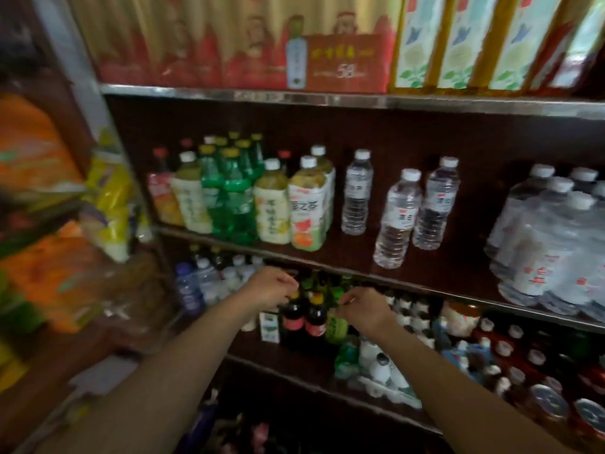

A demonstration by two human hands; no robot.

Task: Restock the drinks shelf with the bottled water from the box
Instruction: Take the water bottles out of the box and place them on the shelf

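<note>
Both hands are reaching into the lower level of the dark wooden drinks shelf [360, 270]. Left hand [274, 287]: fingers curled, sitting right above the yellow-capped dark cola bottles [304, 319]; grip can't be confirmed due to blur. Right hand [363, 306]: fingers curled beside the green-labelled bottle [336, 326]; contact unclear.

Three clear plastic bottled waters w/ white caps [397, 217] are standing upright on the middle level, btwn the tea bottles w/ pale labels [307, 204] on the left and the large clear water jugs [550, 237] on the right. Red gift boxes [248, 50] are occupying the top level. No box in view.
</note>
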